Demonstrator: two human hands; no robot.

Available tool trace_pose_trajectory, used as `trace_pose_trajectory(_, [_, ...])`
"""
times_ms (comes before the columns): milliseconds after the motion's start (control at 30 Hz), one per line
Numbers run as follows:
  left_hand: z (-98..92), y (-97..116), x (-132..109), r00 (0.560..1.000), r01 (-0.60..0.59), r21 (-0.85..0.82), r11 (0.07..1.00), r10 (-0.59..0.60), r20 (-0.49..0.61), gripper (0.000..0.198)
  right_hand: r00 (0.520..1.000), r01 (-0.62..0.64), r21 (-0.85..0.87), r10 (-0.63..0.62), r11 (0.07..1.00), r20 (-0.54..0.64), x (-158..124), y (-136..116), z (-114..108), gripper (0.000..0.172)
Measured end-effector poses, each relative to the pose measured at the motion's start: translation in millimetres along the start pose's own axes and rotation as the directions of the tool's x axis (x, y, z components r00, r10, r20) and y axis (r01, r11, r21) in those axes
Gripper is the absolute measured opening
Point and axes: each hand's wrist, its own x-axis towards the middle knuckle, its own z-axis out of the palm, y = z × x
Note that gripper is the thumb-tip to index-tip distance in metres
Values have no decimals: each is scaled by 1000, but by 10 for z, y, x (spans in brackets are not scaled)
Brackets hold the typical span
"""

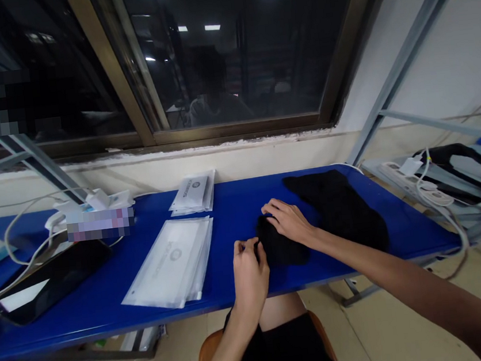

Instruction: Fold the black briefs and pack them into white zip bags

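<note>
Black fabric bundle (281, 244) on blue counter (234, 204), touching both hands. Left hand (248, 272) pinching near edge, fingers together, grip partly hidden. Right hand (284, 221) open on top. Black folds hard to make out. Larger black garment (339, 210) just beyond; white packets (172, 263) farther left.

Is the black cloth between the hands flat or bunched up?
Bunched: the black cloth sits in a compact lump on the blue table, pinched by the left hand, with the right hand on it.
</note>
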Motion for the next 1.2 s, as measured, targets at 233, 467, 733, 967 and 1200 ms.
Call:
trace_pose_trajectory(233, [1, -11, 49, 999, -44, 59, 997, 45, -1, 27, 843, 472, -21, -457, 882, -284, -265, -65, 28, 35])
trace_pose_trajectory(467, [-71, -30, 104, 992, -124, 120, 985, 121, 34, 28, 924, 223, 213, -276, 951, 265, -315, -61, -55, 70])
trace_pose_trajectory(733, [-338, 50, -29, 978, -179, 237, 955, 198, -61, 26, 933, -179, 81, 143, 981, 331, -189, -362, 30, 95])
trace_pose_trajectory(967, [-327, -36, 11, 999, -37, 188, 981, 32, 26, 31, 958, -240, 84, 222, 967, 179, 128, -148, -262, 63])
trace_pose_trajectory(1200, [-373, -73, 826, 928, 66, 109, 992, -101, 359, 16, 832, 77, 139, -140, 987, 536, 510, 151, -453, 39])
